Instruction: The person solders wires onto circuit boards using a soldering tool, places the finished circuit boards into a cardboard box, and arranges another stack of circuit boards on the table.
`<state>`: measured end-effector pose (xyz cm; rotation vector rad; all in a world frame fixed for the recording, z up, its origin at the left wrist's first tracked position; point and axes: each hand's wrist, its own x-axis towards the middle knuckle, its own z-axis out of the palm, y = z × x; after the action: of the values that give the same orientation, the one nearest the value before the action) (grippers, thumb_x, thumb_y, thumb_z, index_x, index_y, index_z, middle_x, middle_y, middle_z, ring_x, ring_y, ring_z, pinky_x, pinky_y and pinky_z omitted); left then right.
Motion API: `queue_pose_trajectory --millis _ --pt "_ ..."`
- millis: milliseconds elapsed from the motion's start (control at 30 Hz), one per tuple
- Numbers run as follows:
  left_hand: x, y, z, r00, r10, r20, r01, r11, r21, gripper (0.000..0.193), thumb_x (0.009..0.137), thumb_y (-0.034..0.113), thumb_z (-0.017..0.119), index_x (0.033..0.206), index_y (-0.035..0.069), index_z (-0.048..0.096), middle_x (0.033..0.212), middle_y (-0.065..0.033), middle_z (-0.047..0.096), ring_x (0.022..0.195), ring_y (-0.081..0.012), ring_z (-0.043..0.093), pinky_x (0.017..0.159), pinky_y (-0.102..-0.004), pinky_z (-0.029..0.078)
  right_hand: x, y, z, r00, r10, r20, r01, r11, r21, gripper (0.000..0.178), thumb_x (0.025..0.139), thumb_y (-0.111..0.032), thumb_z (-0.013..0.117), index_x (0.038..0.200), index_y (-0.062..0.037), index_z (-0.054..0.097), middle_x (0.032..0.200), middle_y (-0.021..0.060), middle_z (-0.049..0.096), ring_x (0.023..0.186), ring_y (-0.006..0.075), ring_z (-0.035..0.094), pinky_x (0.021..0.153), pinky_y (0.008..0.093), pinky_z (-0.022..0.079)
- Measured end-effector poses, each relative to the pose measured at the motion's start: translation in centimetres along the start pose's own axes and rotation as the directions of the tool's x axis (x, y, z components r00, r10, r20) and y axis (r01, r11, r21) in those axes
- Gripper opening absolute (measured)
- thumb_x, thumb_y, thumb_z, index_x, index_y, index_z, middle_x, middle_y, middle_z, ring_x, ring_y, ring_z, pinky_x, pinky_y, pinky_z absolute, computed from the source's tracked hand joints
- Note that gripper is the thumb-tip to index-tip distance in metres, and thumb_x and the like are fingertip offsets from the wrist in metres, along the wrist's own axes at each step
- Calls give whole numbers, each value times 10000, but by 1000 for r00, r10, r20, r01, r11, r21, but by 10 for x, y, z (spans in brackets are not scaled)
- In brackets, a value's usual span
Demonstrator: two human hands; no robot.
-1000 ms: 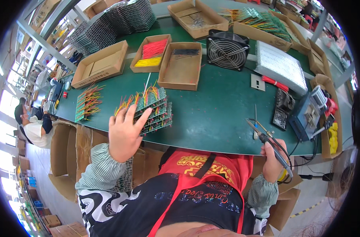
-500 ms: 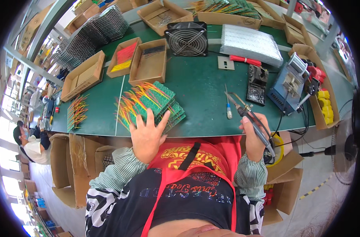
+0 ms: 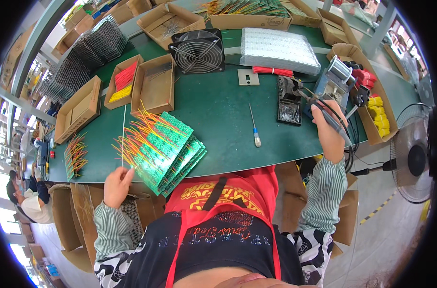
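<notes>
My left hand (image 3: 116,187) is beside the near-left corner of a stack of green circuit boards (image 3: 163,144). Its fingers are half curled, thumb and forefinger a little apart, and no object shows between them. Red and yellow wires (image 3: 146,129) stick out of the top board. Gripped in my right hand (image 3: 329,132) is a soldering iron (image 3: 334,121), its front end up by a black stand (image 3: 289,101) with a tray of small bits. A screwdriver (image 3: 257,134) with a clear and blue handle lies between the boards and the stand.
Behind stand a black fan (image 3: 197,52), cardboard trays (image 3: 153,86) with wires, and a white bundle (image 3: 278,50). A solder reel (image 3: 341,69) sits on a blue unit at right. Another wired board (image 3: 75,156) lies at left. A co-worker (image 3: 33,199) sits far left.
My left hand has come off the top of the boards and moved left to their corner. My right hand has carried the soldering iron right and away from me, to the stand. The view has shifted.
</notes>
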<state>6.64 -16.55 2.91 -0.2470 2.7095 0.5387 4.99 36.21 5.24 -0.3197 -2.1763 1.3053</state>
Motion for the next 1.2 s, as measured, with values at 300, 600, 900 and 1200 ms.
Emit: queue_pose_trajectory --millis 300,600,900,1200 --pt "-5 37 46 980 100 174 114 435 -893 489 942 263 478 1346 103 254 1184 -95 514 875 -187 622 625 -291 542 34 15 28 993 51 106 -34 988 -149 171 800 -133 643 888 -3 574 694 46 591 597 89 528 575 231 427" --pt "4 103 58 868 322 378 205 461 -863 588 927 292 509 1358 36 202 1232 -151 482 923 -241 624 655 -282 536 34 22 56 975 204 88 -200 979 -46 232 810 -167 632 987 -32 566 801 41 597 682 100 573 549 229 432" --pt "29 131 75 682 569 460 139 516 -845 552 923 351 507 1242 -89 412 1121 -196 561 930 -244 631 619 -268 530 -1 23 80 910 414 7 -378 823 424 499 802 -104 625 1251 -26 422 1072 105 539 866 139 581 611 244 479" --pt "52 93 48 576 576 579 61 677 -734 364 940 232 490 1223 4 471 960 -135 642 737 -184 651 593 -266 537 -82 -5 103 864 329 381 -487 738 467 590 854 -80 560 1376 -1 297 1290 198 438 1111 248 514 853 312 466"
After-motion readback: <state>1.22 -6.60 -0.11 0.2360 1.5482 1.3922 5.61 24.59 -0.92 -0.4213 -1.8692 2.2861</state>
